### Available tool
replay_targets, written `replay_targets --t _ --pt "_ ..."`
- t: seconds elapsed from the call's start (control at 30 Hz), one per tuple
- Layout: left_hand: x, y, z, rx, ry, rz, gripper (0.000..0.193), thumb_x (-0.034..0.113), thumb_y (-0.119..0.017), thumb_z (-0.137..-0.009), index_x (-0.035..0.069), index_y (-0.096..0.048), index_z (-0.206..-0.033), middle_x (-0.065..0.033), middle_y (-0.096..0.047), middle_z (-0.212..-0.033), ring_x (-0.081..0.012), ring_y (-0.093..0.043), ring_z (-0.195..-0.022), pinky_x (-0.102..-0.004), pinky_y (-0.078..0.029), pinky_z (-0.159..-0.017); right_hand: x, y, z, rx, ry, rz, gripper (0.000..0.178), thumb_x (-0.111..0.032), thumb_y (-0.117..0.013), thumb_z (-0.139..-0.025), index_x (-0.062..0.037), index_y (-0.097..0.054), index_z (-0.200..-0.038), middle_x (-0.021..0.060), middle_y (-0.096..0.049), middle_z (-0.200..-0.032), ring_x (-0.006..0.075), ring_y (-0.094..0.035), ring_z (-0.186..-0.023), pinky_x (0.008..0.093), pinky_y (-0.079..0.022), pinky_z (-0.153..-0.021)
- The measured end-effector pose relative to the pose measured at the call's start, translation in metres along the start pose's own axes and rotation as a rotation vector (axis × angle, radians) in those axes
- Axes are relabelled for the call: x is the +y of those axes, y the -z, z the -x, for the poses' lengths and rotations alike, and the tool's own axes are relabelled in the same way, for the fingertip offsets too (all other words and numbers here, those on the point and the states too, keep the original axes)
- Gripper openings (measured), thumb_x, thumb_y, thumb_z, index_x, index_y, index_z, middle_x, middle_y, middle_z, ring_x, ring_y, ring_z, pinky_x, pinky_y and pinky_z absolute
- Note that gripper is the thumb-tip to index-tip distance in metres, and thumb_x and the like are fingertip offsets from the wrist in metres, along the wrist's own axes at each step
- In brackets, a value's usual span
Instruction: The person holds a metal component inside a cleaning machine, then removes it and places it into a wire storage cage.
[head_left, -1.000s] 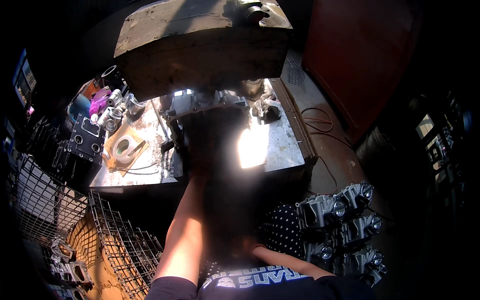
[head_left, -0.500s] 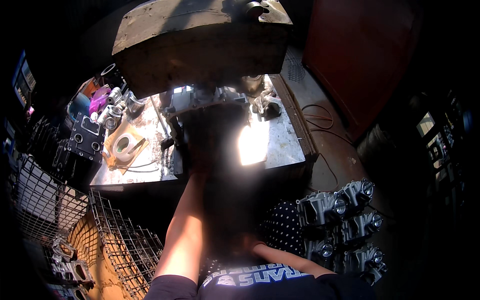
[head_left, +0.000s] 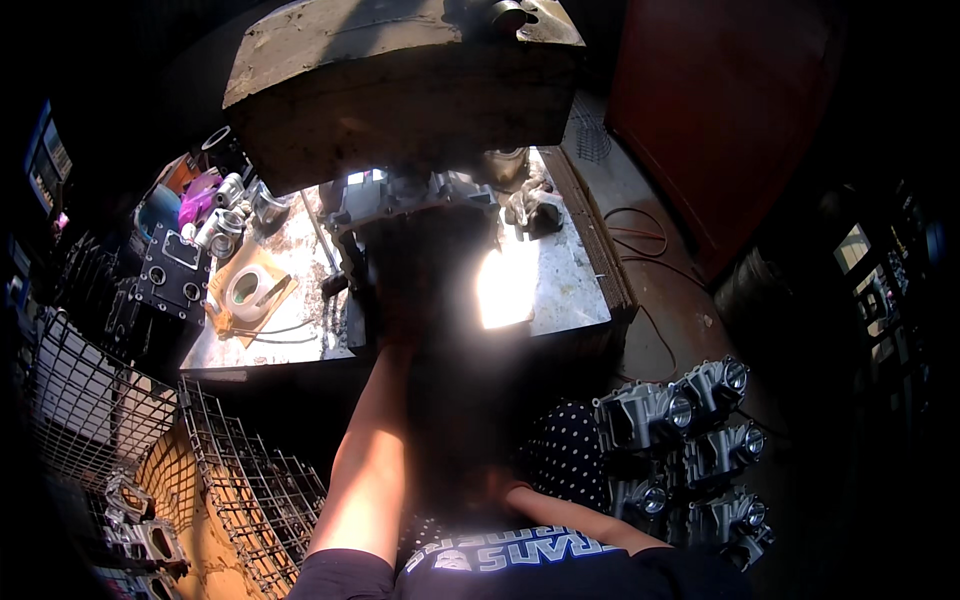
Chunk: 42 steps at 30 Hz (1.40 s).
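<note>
My left arm reaches forward to the front edge of the worktable [head_left: 575, 295]. My left hand [head_left: 398, 325] is sunk in deep shadow below a grey metal casting [head_left: 372, 200], and its fingers are hidden. Whether it touches the casting or something under it, I cannot tell. Close to my body, my right hand [head_left: 494, 486] lies in a dark, hazy patch beside my dotted clothing. Only its wrist shows clearly; the fingers and anything in them are lost in the dark. The casting sits beneath a large, worn machine head [head_left: 400, 110].
A tape roll [head_left: 248, 290] lies left on the table, near several silvery cylindrical parts [head_left: 222, 235] and a black plate with holes [head_left: 172, 275]. Wire baskets [head_left: 255, 480] stand at lower left. Several metal castings [head_left: 650, 415] are stacked at right. A hose [head_left: 640, 235] crosses the floor.
</note>
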<state>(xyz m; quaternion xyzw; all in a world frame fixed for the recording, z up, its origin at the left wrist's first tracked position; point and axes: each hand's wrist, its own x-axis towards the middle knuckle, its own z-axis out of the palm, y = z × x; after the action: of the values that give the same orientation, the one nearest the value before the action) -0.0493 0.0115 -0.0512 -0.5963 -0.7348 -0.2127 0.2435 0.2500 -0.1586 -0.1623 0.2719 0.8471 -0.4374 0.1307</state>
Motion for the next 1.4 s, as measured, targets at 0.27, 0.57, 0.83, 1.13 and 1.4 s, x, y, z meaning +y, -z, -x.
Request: replay_targets --t 0.27,0.57,0.83,1.13,1.4 --pt "0.0 0.002 0.002 0.086 -0.113 -0.28 0.064 0.04 -0.058 -0.081 0.013 -0.039 -0.137 -0.0111 -0.04 -0.137 -0.0289 -0.036 -0.127 -0.0446 -0.026 -0.106 0.006 -0.003 -0.002 0.038 0.107 -0.001 0.035 -0.039 -0.058 -0.079 -0.0095 -0.062 -0.099 0.0158 -0.062 -0.101 0.0323 -0.06 -0.094 0.0399 -0.047 -0.082" --pt "0.002 0.005 -0.003 0.073 -0.04 -0.053 0.064 0.039 -0.059 -0.081 0.015 -0.039 -0.136 -0.0103 -0.041 -0.136 -0.0286 -0.036 -0.127 -0.0445 -0.026 -0.106 0.009 -0.006 -0.007 -0.065 0.072 -0.032 0.036 -0.04 -0.058 -0.08 -0.0094 -0.062 -0.098 0.0148 -0.062 -0.101 0.031 -0.06 -0.092 0.0393 -0.047 -0.082" --pt "0.01 0.017 -0.01 -0.024 0.06 -0.024 0.065 0.04 -0.059 -0.082 0.016 -0.037 -0.138 -0.0099 -0.037 -0.139 -0.029 -0.032 -0.13 -0.0455 -0.023 -0.107 0.043 -0.035 -0.032 -0.147 0.061 -0.129 0.038 -0.041 -0.059 -0.079 -0.0101 -0.062 -0.101 0.0143 -0.062 -0.102 0.0307 -0.06 -0.094 0.0388 -0.047 -0.082" --pt "0.009 0.013 -0.005 0.0 -0.004 -0.104 0.065 0.042 -0.053 -0.085 0.017 -0.032 -0.141 -0.0109 -0.032 -0.143 -0.0282 -0.028 -0.132 -0.0454 -0.019 -0.109 0.044 -0.05 -0.029 -0.024 -0.064 -0.356 0.029 -0.017 -0.061 -0.077 -0.0031 -0.061 -0.103 0.0141 -0.063 -0.097 0.026 -0.062 -0.085 0.0331 -0.048 -0.074" --pt "0.001 -0.002 -0.007 -0.024 0.027 -0.025 0.068 0.044 -0.051 -0.085 0.016 -0.028 -0.142 -0.0112 -0.028 -0.145 -0.0274 -0.026 -0.134 -0.0441 -0.018 -0.11 0.09 -0.075 -0.067 -0.213 0.314 -0.244 0.034 -0.007 -0.059 -0.073 0.0002 -0.059 -0.106 0.0154 -0.063 -0.096 0.0251 -0.06 -0.077 0.0324 -0.046 -0.07"
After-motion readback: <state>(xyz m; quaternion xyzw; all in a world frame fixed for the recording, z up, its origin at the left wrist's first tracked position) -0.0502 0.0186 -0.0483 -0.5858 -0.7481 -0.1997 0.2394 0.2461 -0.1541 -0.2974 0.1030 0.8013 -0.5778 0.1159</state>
